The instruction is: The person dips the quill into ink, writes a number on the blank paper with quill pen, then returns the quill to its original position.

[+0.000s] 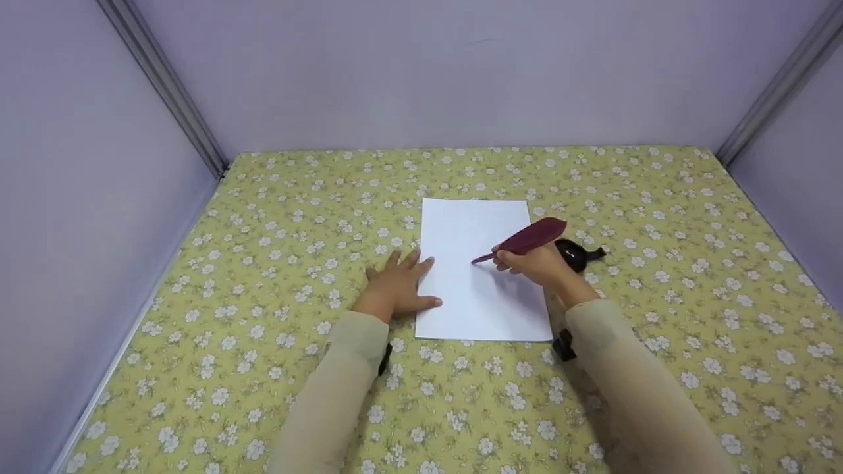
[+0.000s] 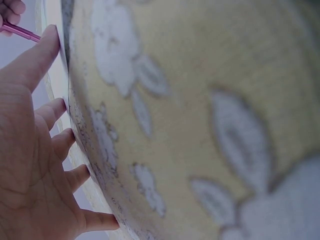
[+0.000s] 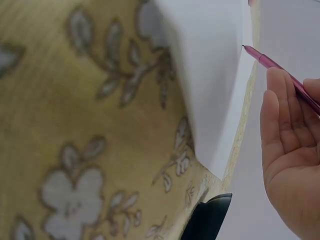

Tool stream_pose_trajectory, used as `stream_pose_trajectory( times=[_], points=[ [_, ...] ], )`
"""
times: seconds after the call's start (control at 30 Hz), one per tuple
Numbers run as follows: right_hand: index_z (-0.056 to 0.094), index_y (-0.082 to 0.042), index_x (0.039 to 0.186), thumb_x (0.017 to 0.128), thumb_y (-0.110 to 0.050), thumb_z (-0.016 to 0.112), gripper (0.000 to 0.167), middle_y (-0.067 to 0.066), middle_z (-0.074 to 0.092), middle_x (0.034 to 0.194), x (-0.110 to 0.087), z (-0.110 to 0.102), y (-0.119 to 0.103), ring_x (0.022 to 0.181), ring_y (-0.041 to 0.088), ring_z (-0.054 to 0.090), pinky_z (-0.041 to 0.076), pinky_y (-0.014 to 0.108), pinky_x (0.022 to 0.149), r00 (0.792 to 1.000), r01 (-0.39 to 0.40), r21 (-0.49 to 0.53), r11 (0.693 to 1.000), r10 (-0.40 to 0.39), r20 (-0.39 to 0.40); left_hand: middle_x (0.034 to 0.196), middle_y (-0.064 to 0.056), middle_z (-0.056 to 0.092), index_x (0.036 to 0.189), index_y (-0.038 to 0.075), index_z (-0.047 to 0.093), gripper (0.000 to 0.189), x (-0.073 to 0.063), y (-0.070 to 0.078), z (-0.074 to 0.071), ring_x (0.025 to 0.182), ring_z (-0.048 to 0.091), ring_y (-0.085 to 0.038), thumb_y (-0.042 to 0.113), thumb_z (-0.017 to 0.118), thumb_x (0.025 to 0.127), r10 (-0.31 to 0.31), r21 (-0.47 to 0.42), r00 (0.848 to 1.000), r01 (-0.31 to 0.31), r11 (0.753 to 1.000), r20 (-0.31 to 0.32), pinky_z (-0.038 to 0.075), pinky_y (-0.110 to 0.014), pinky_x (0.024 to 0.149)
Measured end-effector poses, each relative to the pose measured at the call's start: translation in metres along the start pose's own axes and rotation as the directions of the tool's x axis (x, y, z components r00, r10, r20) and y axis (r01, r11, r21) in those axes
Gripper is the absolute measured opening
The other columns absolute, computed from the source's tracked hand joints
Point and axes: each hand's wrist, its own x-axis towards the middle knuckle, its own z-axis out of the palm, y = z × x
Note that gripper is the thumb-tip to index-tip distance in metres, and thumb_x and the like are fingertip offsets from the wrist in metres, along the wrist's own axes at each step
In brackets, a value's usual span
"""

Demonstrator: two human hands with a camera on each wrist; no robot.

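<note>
On flowered worktop (image 1: pixel 263 342), paper (image 1: pixel 458 283) is best steadied by splayed L hand (image 1: pixel 398 286), w/ feather pen (image 1: pixel 537 236), pinched in R hand (image 1: pixel 539 264), pressed lightly.

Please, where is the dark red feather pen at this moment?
In the head view, the feather pen is right of the picture's centre, pinched in the right hand, its tip at about the middle of the white paper.
</note>
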Motion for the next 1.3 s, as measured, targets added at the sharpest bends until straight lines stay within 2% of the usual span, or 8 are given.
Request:
stream_pose_trajectory(
  times=[0.17, 0.47, 0.7, 1.3],
  points=[
    [0.068, 0.005, 0.108, 0.093, -0.013, 0.062, 0.024, 0.016, 0.071, 0.094, -0.003, 0.002, 0.000, 0.085, 0.023, 0.069, 0.055, 0.033, 0.076, 0.999, 0.040, 0.000, 0.999, -0.040, 0.034, 0.159, 0.000, 0.007, 0.154, 0.032, 0.017, 0.087, 0.000, 0.000, 0.000, 0.144, 0.001, -0.033, 0.070, 0.051, 0.083, 0.002, -0.006, 1.000, -0.002, 1.000, 0.001, 0.012, -0.073, 0.100],
    [0.069, 0.006, 0.108, 0.092, -0.015, 0.063, 0.026, 0.015, 0.071, 0.091, -0.009, 0.008, 0.000, 0.084, 0.025, 0.070, 0.055, 0.037, 0.075, 0.995, 0.030, 0.022, 0.999, -0.032, 0.090, 0.159, 0.002, 0.005, 0.153, 0.033, 0.016, 0.087, -0.001, 0.001, -0.002, 0.144, -0.001, -0.031, 0.070, 0.051, 0.083, -0.012, -0.015, 1.000, 0.013, 1.000, 0.018, 0.011, -0.072, 0.101],
    [0.069, 0.006, 0.108, 0.092, -0.012, 0.062, 0.024, 0.014, 0.072, 0.090, -0.015, 0.011, 0.000, 0.081, 0.021, 0.070, 0.055, 0.036, 0.074, 0.992, 0.035, 0.017, 0.999, -0.037, 0.120, 0.159, 0.002, 0.005, 0.153, 0.033, 0.016, 0.087, -0.001, 0.001, 0.000, 0.144, -0.001, -0.032, 0.071, 0.050, 0.083, -0.014, -0.004, 1.000, 0.014, 1.000, 0.014, 0.010, -0.072, 0.101],
    [0.069, 0.006, 0.107, 0.093, -0.013, 0.061, 0.024, 0.016, 0.071, 0.091, -0.036, 0.006, 0.002, 0.084, 0.024, 0.070, 0.055, 0.037, 0.076, 0.982, 0.035, 0.022, 0.999, -0.038, 0.187, 0.159, 0.001, 0.006, 0.153, 0.033, 0.016, 0.088, 0.000, -0.001, 0.001, 0.144, 0.000, -0.032, 0.071, 0.051, 0.083, 0.000, -0.013, 1.000, 0.000, 1.000, 0.003, 0.011, -0.072, 0.101]
  ],
)
